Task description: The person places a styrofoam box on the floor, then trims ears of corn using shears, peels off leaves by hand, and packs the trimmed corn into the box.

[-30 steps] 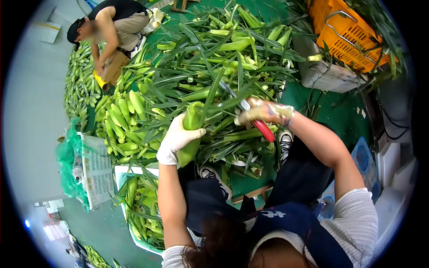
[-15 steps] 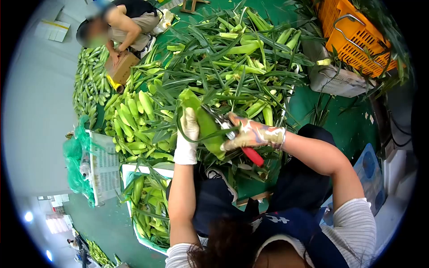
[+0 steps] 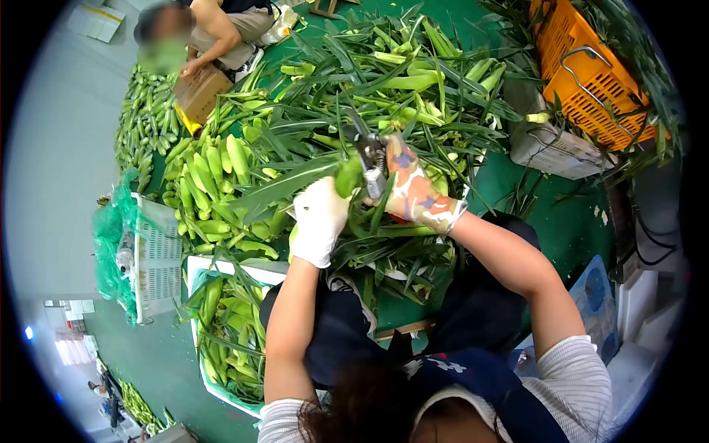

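Observation:
My left hand [image 3: 322, 220], in a white glove, is closed round a green corn ear [image 3: 348, 176], whose upper end shows above the fingers. My right hand [image 3: 417, 188], in a patterned glove, grips pruning shears [image 3: 373, 166]. The shears' metal head is beside the top of the ear, and their red handle is mostly hidden under the palm. Long leaves stretch left from the ear. Beyond both hands lies a heap of husks and leaves [image 3: 413, 81]. Trimmed corn ears [image 3: 214, 173] are piled to the left.
A white foam box [image 3: 193, 295] of corn stands at lower left, near a white crate [image 3: 159, 258] with green netting. An orange crate [image 3: 591, 70] sits on a grey-white crate [image 3: 554, 151] at upper right. A person [image 3: 225, 33] crouches at upper left beside a cardboard box [image 3: 201, 92].
My left hand has turned the corn ear, so its end now faces up. The shears have risen from beside the ear to its top. The crouching person has shifted slightly.

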Demonstrator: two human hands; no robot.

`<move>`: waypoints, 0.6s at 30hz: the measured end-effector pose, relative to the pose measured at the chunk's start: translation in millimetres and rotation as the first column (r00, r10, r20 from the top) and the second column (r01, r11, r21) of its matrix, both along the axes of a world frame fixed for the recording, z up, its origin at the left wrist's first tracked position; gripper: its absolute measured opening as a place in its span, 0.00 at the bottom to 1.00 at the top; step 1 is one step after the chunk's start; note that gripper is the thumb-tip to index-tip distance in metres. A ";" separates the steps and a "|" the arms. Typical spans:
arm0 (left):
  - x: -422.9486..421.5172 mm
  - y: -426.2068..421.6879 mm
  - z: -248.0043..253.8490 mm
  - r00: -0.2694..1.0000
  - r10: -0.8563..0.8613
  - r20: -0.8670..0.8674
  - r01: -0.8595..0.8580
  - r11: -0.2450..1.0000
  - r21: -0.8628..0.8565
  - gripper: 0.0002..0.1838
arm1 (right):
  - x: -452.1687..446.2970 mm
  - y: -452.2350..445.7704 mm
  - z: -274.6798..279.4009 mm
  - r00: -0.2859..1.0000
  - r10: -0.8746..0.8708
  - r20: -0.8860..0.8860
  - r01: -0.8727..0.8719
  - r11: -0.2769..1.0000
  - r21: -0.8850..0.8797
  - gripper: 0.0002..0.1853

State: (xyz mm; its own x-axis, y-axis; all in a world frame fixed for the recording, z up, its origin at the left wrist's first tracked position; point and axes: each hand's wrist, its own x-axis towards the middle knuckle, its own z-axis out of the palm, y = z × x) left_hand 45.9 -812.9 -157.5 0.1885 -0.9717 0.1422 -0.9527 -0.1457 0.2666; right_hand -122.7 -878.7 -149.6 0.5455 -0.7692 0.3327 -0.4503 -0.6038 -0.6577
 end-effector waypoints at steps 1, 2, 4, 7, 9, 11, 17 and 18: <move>-3.9 1.3 3.4 0.991 -0.105 0.088 0.104 0.994 0.010 0.21 | 6.6 -2.9 1.8 1.000 -0.026 -0.003 0.025 0.986 -0.163 0.34; -10.0 6.4 7.4 0.987 -0.161 0.014 0.161 0.987 0.018 0.19 | 7.5 -6.6 5.2 0.997 0.055 0.053 -0.046 0.988 -0.146 0.32; -13.8 9.5 18.7 0.978 -0.210 -0.009 0.210 0.977 0.024 0.18 | 8.5 -12.8 11.5 0.981 0.190 0.040 -0.190 0.982 0.017 0.27; -12.6 9.6 18.1 0.971 -0.233 -0.059 0.239 0.965 0.110 0.18 | 14.4 -6.9 -1.4 0.974 0.169 0.150 -0.204 0.944 0.261 0.22; -12.3 10.3 13.2 0.964 -0.265 -0.014 0.262 0.942 0.209 0.20 | 16.8 -5.2 -9.9 0.969 0.061 0.238 -0.146 0.923 0.356 0.20; -13.2 11.1 5.4 0.979 -0.189 -0.078 0.201 0.956 0.215 0.21 | 21.7 -7.4 -8.2 0.973 0.064 0.221 -0.139 0.929 0.342 0.17; 9.7 15.0 21.9 0.927 -0.368 -0.072 0.374 0.914 0.158 0.22 | 16.4 -13.7 -12.8 0.939 0.276 0.206 -0.328 0.898 0.292 0.13; 21.7 17.4 16.9 0.878 -0.473 -0.072 0.474 0.880 0.005 0.21 | 15.2 -6.5 1.4 0.964 0.236 0.118 -0.258 0.937 0.235 0.14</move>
State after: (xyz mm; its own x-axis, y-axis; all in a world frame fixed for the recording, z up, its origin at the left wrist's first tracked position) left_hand 67.5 -795.5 -140.6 -0.2867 -0.9500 0.1237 -0.8895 0.3119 0.3338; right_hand -107.5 -885.2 -148.2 0.7066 -0.6774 0.2045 -0.2421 -0.5030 -0.8297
